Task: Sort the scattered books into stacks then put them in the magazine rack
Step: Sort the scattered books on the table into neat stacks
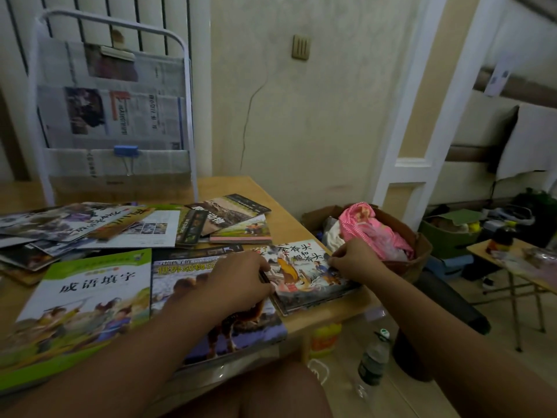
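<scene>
Wooden table (pixel 289 233) holds scattered books. A small picture-book stack (pixel 304 274) lies at its right edge, between both hands. The left hand (pixel 241 279) curls on its left edge; the right hand (pixel 352 259) pinches its right edge. The magazine rack (pixel 111 116) stands far left.

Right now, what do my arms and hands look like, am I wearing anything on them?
Both forearms are bare, with no sleeves in view. The left hand and right hand show no gloves, rings, watch or bracelet that can be made out. The light is dim, so small details could be missed.
</scene>
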